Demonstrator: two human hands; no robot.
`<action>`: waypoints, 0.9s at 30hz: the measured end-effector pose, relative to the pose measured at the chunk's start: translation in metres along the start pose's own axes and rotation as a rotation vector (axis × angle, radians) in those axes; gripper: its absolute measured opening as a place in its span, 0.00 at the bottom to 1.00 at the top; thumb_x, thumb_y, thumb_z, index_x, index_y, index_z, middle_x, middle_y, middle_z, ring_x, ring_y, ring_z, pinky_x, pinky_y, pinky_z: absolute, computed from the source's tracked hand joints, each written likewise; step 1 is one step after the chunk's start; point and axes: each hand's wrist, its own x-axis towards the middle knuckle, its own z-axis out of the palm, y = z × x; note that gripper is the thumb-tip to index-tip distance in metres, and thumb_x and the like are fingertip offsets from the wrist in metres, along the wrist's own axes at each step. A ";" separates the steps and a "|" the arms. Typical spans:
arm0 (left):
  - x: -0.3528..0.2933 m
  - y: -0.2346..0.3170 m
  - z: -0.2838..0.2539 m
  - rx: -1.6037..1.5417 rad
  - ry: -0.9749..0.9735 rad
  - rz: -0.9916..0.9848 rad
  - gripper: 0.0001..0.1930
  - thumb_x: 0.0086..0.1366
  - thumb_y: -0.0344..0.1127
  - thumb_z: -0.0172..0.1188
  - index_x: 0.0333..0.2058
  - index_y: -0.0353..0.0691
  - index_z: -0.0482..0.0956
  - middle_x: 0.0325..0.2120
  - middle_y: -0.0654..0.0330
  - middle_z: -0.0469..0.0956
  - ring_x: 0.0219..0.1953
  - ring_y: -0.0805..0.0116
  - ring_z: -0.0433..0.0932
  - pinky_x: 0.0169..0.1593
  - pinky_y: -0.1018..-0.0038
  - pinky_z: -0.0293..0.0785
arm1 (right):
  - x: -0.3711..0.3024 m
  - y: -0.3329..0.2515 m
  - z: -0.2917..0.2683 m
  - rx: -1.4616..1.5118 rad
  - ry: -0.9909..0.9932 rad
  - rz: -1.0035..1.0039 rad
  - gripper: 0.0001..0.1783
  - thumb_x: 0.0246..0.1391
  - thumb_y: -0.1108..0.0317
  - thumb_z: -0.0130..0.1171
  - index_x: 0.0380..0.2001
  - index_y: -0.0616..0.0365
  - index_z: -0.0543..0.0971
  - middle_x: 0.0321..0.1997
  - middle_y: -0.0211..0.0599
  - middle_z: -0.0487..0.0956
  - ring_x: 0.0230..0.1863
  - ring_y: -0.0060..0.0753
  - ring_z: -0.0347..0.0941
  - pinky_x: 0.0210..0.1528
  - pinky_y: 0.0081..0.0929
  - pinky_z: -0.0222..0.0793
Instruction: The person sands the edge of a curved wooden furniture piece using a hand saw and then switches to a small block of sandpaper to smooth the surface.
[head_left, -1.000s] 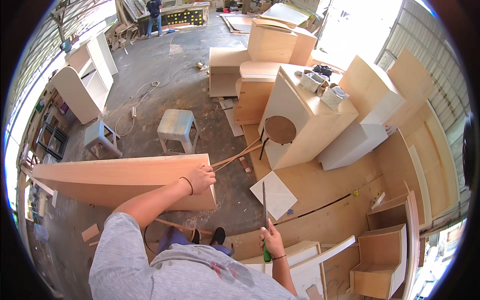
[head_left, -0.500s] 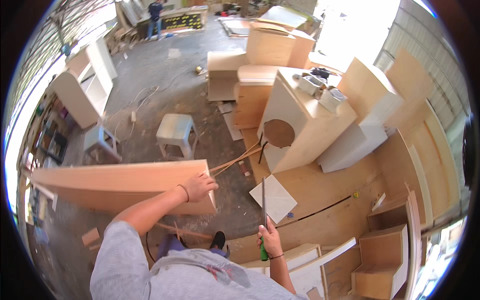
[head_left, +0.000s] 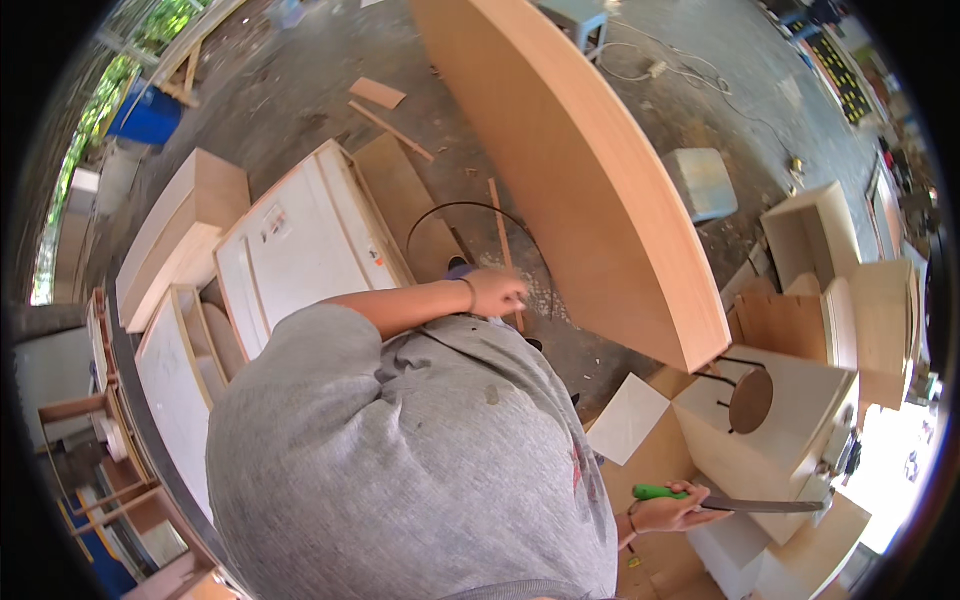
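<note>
Concrete floor underlies the wooden piece at one o'clock; at four, the right hand grips a green-handled tool. The blurred left hand seems empty, openness unclear. Carrying looks current, calling for clearance next.

Slim tool with green handle and grey blade, held in right hand, blade pointing rightward, long box-like wooden piece, orange-brown, standing on floor, well apart from the blade.
</note>
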 end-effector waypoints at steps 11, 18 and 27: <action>-0.137 -0.125 0.023 -0.453 0.513 -0.845 0.18 0.59 0.48 0.61 0.37 0.39 0.82 0.28 0.50 0.82 0.32 0.57 0.82 0.39 0.66 0.76 | -0.053 -0.071 0.229 0.207 -0.764 -0.244 0.37 0.64 0.72 0.47 0.72 0.53 0.46 0.23 0.29 0.63 0.20 0.18 0.56 0.20 0.17 0.54; -0.160 -0.163 0.008 -0.631 0.802 -0.912 0.19 0.63 0.48 0.58 0.38 0.36 0.81 0.26 0.53 0.82 0.29 0.61 0.81 0.37 0.67 0.76 | -0.135 -0.093 0.335 0.376 -1.062 -0.028 0.37 0.63 0.74 0.47 0.72 0.48 0.46 0.27 0.30 0.67 0.19 0.17 0.60 0.22 0.17 0.61; -0.182 -0.179 -0.002 -0.929 1.220 -0.995 0.20 0.65 0.41 0.61 0.50 0.34 0.71 0.23 0.56 0.79 0.26 0.71 0.80 0.31 0.76 0.75 | -0.199 -0.098 0.441 0.432 -1.344 0.010 0.40 0.60 0.79 0.48 0.72 0.57 0.44 0.29 0.32 0.72 0.18 0.17 0.65 0.20 0.17 0.64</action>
